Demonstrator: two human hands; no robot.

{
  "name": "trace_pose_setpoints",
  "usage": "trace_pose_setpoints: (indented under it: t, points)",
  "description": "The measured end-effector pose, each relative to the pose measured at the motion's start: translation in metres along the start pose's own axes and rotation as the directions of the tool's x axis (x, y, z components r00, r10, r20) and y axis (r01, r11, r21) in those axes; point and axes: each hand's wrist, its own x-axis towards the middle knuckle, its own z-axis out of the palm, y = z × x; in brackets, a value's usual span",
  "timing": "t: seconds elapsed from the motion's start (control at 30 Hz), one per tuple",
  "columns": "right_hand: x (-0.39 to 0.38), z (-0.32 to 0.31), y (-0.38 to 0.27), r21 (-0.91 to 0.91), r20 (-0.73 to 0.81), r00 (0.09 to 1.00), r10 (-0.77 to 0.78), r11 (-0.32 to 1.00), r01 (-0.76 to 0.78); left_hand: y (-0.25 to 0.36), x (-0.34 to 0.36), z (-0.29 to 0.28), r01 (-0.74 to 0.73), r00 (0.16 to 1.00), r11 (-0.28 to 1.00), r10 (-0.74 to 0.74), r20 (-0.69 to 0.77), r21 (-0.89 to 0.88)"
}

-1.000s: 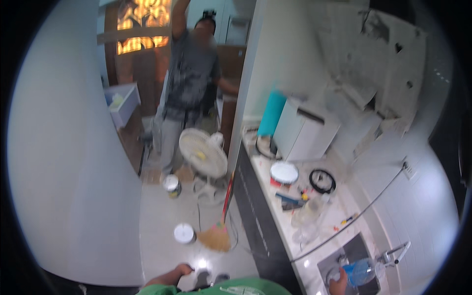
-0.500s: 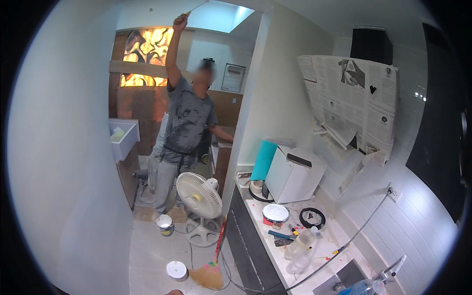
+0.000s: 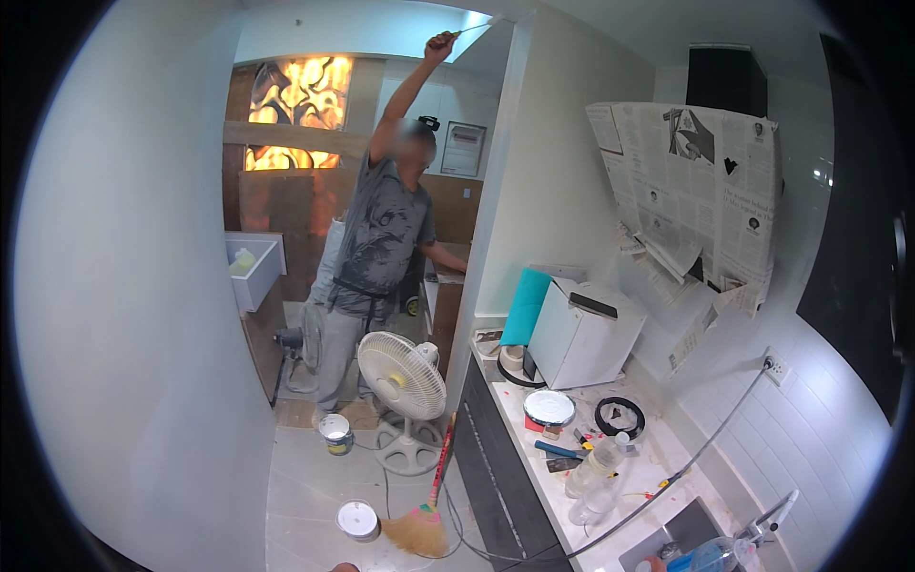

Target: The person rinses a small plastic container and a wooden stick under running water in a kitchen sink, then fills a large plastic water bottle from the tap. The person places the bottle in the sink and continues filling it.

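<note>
Broom (image 3: 424, 515) leans by counter (image 3: 534, 477) — hands out of view (below).

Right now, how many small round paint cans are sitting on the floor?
2: one open can beside the standing fan's base, one lidded can nearer, left of the broom. Others may be hidden.

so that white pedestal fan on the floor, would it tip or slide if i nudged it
The white fan looks top-heavy: a big round cage on a thin post, so a push up high would likely tip it. Its wide base sits flat on smooth floor tile, so a low push would probably slide it. It looks like light plastic.
</note>
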Motion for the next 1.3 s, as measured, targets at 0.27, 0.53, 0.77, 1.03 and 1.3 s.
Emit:
trace_pose_setpoints:
  t: [0.27,0.53,0.77,1.03,1.3]
  points:
    - [-0.005,-0.006,-0.021,0.068,-0.001,1.0,0.027,0.997,-0.027,0.001,0.0,-0.001,0.012,1.0,1.0,-0.012,0.015,-0.002]
    - [-0.006,-0.012,-0.026,0.081,0.025,0.995,0.099,0.992,-0.101,0.003,0.004,0.0,0.021,0.999,1.0,-0.021,0.029,-0.009]
    - [-0.006,-0.009,-0.026,0.129,0.004,0.997,0.082,0.988,-0.082,0.0,-0.001,0.004,0.037,0.999,0.999,-0.036,0.035,-0.014]
    - [-0.012,-0.004,-0.009,0.113,-0.005,0.997,0.081,0.99,-0.08,-0.004,-0.011,0.032,0.058,0.998,0.997,-0.056,0.034,-0.06]
    - [-0.008,-0.003,-0.021,0.075,0.005,0.998,0.064,0.995,-0.064,-0.009,-0.02,0.046,0.083,0.996,0.992,-0.08,0.034,-0.092]
